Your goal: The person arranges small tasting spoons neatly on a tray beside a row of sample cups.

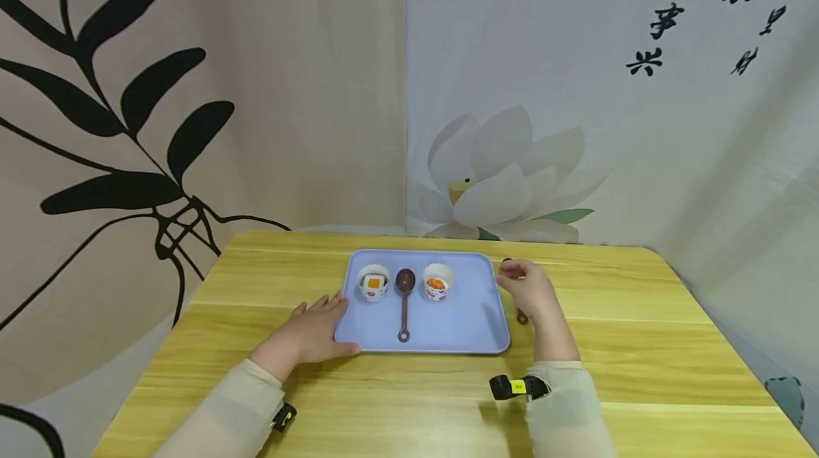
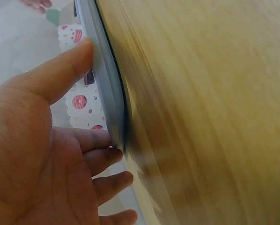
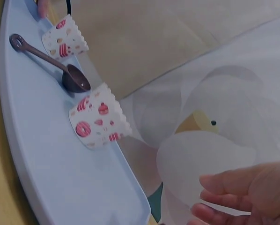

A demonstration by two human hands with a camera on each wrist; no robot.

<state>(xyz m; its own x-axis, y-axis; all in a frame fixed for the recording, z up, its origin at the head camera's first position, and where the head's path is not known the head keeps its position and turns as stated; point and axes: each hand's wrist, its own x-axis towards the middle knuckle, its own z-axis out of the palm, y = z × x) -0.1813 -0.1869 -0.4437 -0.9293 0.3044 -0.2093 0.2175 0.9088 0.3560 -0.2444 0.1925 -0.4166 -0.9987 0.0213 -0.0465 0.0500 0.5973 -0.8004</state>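
My left hand (image 1: 313, 333) lies at the left side of a light-blue tray (image 1: 473, 326), its fingers fairly straight against the rim; the left wrist view shows thumb and fingertips touching the tray's edge (image 2: 113, 89). My right hand (image 1: 530, 291) hovers by the tray's right edge, fingers slightly bent, over a dark brown spoon (image 1: 522, 318) that it mostly hides. In the right wrist view no thing shows between the right hand's fingers (image 3: 229, 178). On the tray, another brown spoon (image 1: 404, 301) lies between two patterned paper cups (image 1: 373, 294) (image 1: 436, 294).
The left cup holds a white piece with an orange square (image 1: 374, 283); the right cup holds small orange pieces (image 1: 436, 283). All this stands on a yellow wooden table (image 1: 409, 408). Behind it hangs a curtain (image 1: 320, 88) with leaf, lotus and character prints.
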